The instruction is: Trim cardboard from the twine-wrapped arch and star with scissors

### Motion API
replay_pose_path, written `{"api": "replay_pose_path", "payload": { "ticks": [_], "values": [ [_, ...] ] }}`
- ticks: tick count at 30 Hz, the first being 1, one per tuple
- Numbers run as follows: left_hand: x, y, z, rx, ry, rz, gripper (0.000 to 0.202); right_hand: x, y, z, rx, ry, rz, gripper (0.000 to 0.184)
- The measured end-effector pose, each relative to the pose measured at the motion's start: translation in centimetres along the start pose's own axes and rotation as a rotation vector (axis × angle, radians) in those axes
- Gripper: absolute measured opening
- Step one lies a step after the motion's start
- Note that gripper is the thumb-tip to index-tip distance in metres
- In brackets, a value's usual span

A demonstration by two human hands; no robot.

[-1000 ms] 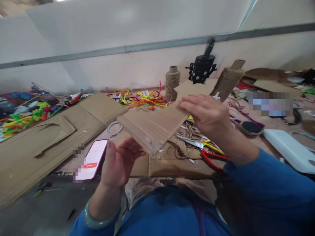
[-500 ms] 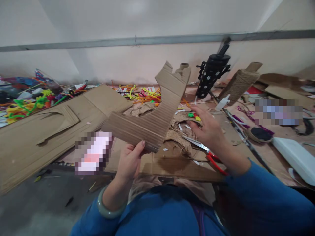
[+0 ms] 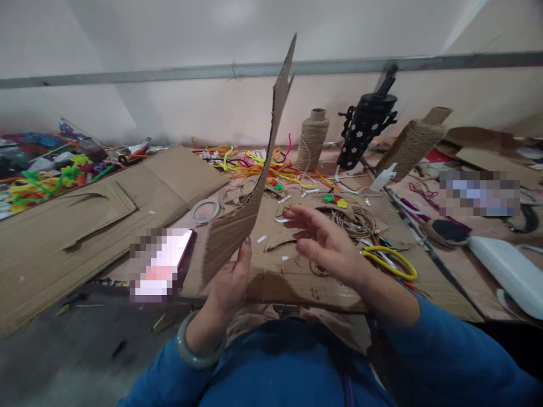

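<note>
My left hand (image 3: 232,277) grips the lower edge of a cut cardboard piece (image 3: 241,226). The piece is upright and turned nearly edge-on to me, so its outline is mostly hidden. My right hand (image 3: 324,243) hovers to its right, fingers apart and empty, above the cardboard work sheet (image 3: 297,288). Close beyond that hand lie a coil of jute twine (image 3: 358,221) and small green and yellow flowers (image 3: 335,199) on a twine-covered piece. A yellow loop (image 3: 394,263) lies beside my right forearm.
Two twine spools (image 3: 313,141) (image 3: 413,147) flank a black flowered holder (image 3: 365,135) along the back. A glue bottle (image 3: 383,178) stands near them. Leftward are a lit phone (image 3: 163,265), a tape roll (image 3: 205,211), large cardboard sheets (image 3: 169,181) and colourful pipe cleaners (image 3: 55,181). A white box (image 3: 507,277) lies right.
The cardboard piece has swung from showing its broad face to nearly edge-on. My right hand has moved left and towards me. The red-handled scissors no longer show.
</note>
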State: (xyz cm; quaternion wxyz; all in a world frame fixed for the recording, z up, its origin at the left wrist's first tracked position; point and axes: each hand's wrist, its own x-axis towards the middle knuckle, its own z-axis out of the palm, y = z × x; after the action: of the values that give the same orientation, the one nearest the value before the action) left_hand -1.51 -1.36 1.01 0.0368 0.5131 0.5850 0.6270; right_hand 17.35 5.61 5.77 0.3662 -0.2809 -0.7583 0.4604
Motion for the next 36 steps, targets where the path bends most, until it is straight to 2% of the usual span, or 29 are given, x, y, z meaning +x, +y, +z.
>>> {"api": "replay_pose_path", "payload": {
  "ticks": [2,4,7,10,12,14,17,19,21,22,23,24,26,28,30,32,36],
  "values": [
    [0.3,-0.2,0.1,0.038,-0.015,0.128,0.029,-0.7,-1.1,1.2,0.079,-0.068,-0.019,0.081],
    [0.5,-0.3,0.3,0.095,-0.057,0.304,0.039,-1.2,-2.0,2.6,0.154,-0.083,-0.05,0.085],
    [0.6,-0.6,0.8,0.244,-0.074,0.538,0.048,-1.8,-2.6,4.0,0.329,-0.019,-0.033,0.064],
    [0.5,-1.0,1.3,0.33,-0.033,0.569,0.046,-2.1,-2.1,4.4,0.388,0.103,0.084,0.039],
    [0.4,-1.2,1.5,0.353,-0.04,0.562,0.045,-2.2,-1.4,4.2,0.367,0.171,0.149,0.032],
    [0.5,-1.3,1.5,0.38,-0.084,0.53,0.048,-2.3,-0.7,4.1,0.345,0.21,0.161,0.032],
    [1.0,-1.4,1.2,0.431,-0.138,0.431,0.06,-2.3,-0.7,3.9,0.216,0.164,0.09,0.034],
    [1.5,-1.5,0.8,0.393,-0.165,0.387,0.063,-2.2,-1.3,3.4,0.075,0.027,0.006,0.042],
    [1.9,-1.7,0.5,0.269,-0.167,0.332,0.055,-1.8,-1.8,2.0,-0.075,-0.123,-0.112,0.055],
    [2.1,-1.8,0.3,0.196,-0.133,0.265,0.047,-1.3,-1.8,1.0,-0.163,-0.175,-0.167,0.061],
    [2.3,-1.9,0.1,0.128,-0.067,0.167,0.039,-0.8,-1.7,-0.1,-0.275,-0.148,-0.22,0.061],
    [2.4,-1.9,0.0,0.071,0.022,0.05,0.032,-0.3,-1.2,-1.4,-0.418,-0.12,-0.198,0.053],
    [2.6,-1.9,-0.2,-0.052,0.217,-0.151,0.025,0.9,0.3,-3.6,-0.811,-0.054,-0.05,0.04],
    [2.9,-1.8,-0.3,-0.22,0.34,-0.249,0.025,1.7,2.1,-5.1,-0.932,-0.114,0.03,0.035],
    [3.0,-1.7,-0.4,-0.408,0.368,-0.285,0.027,2.1,3.8,-5.5,-1.011,-0.215,0.058,0.029],
    [3.1,-1.5,-0.5,-0.539,0.355,-0.309,0.029,2.1,4.9,-5.0,-1.077,-0.319,0.054,0.026],
    [3.0,-0.8,-0.8,-0.649,0.362,-0.34,0.03,2.0,5.5,-3.3,-1.186,-0.407,0.049,0.031]
  ]
}}
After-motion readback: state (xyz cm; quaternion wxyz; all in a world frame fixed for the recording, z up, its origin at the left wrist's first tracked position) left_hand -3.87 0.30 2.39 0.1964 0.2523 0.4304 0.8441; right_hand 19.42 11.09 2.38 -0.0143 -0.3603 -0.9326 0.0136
